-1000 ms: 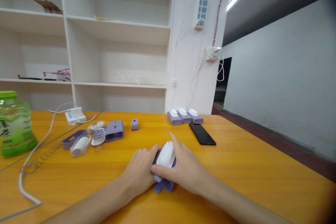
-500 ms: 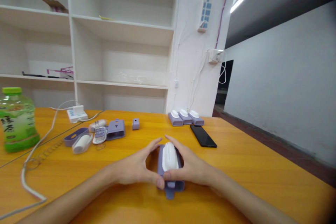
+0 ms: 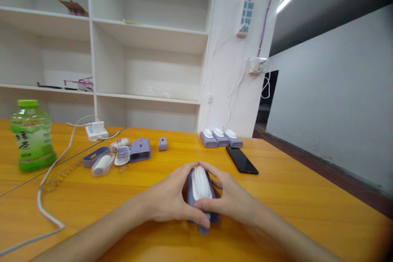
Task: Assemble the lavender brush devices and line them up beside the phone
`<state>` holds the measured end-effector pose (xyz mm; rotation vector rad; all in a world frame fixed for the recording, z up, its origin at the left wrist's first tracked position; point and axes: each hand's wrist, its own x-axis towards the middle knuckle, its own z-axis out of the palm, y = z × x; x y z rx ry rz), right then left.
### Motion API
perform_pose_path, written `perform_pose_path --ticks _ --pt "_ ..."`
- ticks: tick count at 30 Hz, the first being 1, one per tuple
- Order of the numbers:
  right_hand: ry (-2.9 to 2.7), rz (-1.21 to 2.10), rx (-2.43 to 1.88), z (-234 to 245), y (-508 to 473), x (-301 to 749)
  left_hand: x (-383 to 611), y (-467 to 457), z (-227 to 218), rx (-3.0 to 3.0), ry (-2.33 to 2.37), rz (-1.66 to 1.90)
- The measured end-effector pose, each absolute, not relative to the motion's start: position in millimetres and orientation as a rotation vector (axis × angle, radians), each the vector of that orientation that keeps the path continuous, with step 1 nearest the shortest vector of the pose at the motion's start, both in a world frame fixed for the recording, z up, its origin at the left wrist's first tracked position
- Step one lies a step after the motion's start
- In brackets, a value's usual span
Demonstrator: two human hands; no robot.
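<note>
A lavender plastic case (image 3: 190, 192) lies on the table in front of me with a white, ridged, rounded piece (image 3: 202, 184) on top. My left hand (image 3: 175, 196) curves around its left side, thumb across the near end. From the other side my right hand (image 3: 225, 196) closes on it, its thumb on the near end of the white piece. The fingertips of both hands meet at the far end. A small lavender tab (image 3: 204, 229) sticks out toward me below my left thumb. Parts of the case are hidden by my fingers.
Three lavender cases with white tops (image 3: 218, 138) stand at the back, near a black phone (image 3: 242, 160). To the left are an open lavender shell (image 3: 140, 150), a small lavender cap (image 3: 162, 144), white parts (image 3: 103, 164), a power strip (image 3: 96, 131), a cable (image 3: 39, 202) and a green bottle (image 3: 33, 139).
My hands have drawn closer together around the case, and my left thumb has moved right across its near end. The view has shifted slightly, so the background sits further right.
</note>
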<state>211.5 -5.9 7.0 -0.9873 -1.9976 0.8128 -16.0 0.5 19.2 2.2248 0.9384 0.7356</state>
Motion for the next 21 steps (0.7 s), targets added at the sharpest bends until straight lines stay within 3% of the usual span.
perform_pose_path --ticks 12,21 --pt "-1.968 1.366 -0.803 13 2 236 -12 -5 27 2.244 0.914 0.751" --pt "-2.066 0.914 -0.993 0 6 234 -8 -5 20 2.174 0.915 0.783"
